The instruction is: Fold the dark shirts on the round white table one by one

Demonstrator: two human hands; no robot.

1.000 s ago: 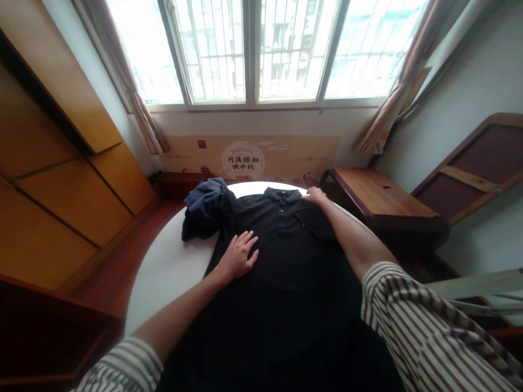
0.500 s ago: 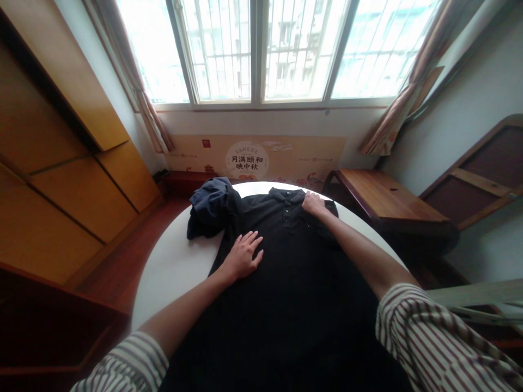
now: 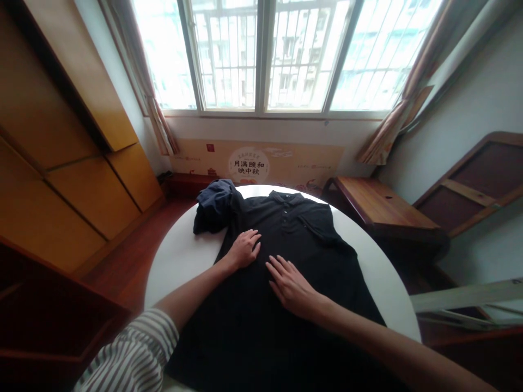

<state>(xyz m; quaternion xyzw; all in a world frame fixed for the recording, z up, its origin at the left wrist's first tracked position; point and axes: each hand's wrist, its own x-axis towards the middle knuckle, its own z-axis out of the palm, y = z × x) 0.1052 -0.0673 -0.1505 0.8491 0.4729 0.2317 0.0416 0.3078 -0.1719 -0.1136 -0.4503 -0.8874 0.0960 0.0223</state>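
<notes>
Right hand (image 3: 291, 287): fingers straight, gripping nothing. Left hand (image 3: 243, 249), farther in: fingers spread, slightly curved — both lay over the black shirt (image 3: 312, 247), stretched across the round table (image 3: 175, 267), collar (image 3: 295, 200) near the far edge. Flat palms, light strokes seemed best. Dark cloth bundle (image 3: 216, 202), far-left edge, crowded one shoulder.
</notes>
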